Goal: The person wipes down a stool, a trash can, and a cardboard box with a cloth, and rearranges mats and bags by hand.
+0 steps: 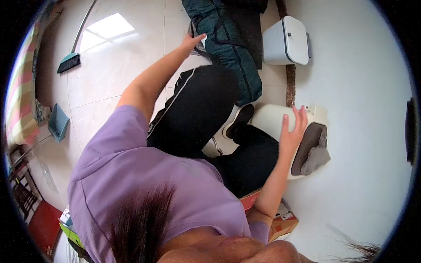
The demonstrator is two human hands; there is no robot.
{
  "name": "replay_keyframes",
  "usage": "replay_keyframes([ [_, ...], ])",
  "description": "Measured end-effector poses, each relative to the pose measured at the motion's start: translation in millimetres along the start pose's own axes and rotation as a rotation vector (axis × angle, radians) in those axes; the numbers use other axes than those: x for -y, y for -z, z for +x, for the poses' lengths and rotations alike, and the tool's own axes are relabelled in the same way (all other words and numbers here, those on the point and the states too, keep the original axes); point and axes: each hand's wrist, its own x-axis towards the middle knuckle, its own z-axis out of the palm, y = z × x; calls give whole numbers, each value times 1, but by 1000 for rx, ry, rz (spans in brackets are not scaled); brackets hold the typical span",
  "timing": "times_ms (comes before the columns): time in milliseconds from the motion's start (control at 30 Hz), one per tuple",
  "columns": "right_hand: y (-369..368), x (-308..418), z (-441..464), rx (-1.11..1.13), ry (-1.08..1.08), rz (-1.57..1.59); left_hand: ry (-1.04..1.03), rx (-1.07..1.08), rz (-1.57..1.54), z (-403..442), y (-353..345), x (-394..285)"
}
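Observation:
My left hand (192,43) reaches out beside a dark green quilted bundle with black straps (234,55), with a finger stretched toward its edge. Whether it touches the bundle I cannot tell. Some clear plastic (199,47) shows partly behind that hand. My right hand (294,131) is raised with fingers apart, nothing in it. Under and beside it is a cream-coloured plastic piece (268,117) with a grey-brown panel. A crumpled grey cloth (316,159) hangs on that panel.
A white lidded bin (285,41) stands by the wall (364,131). On the tiled floor at left are a broom (69,63) and a blue-grey dustpan (58,122). A cardboard box (284,225) sits by my right elbow; a red surface (43,225) is at lower left.

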Motion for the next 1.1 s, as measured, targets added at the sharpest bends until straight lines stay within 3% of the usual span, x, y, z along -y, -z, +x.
replay_keyframes([
  [33,-11,2,6,39,8,17,4,-10,0,4,-3,9],
  [133,-12,15,15,125,27,-94,342,-66,-90,28,-19,45],
  [167,-12,14,17,137,20,-94,356,-67,-86,35,-24,54],
  [233,-13,10,22,127,-82,2,476,-116,-201,48,-32,71],
  [433,-16,17,43,144,-84,35,468,-43,-390,100,-28,120],
  [533,-21,16,47,215,-45,30,609,-113,-414,114,-25,137],
  [633,-24,22,51,255,-59,26,631,-26,-631,126,-19,177],
  [700,-24,22,53,277,-27,26,583,-38,-819,122,-32,165],
  [767,-26,25,55,291,-15,12,276,66,-1003,132,-30,179],
  [933,-26,26,57,312,2,-28,115,-104,-786,78,-52,39],
  [1033,-27,25,57,318,5,-41,31,-146,-110,64,-84,5],
  [1100,-26,26,58,322,4,-28,-9,-117,241,71,-99,16],
])
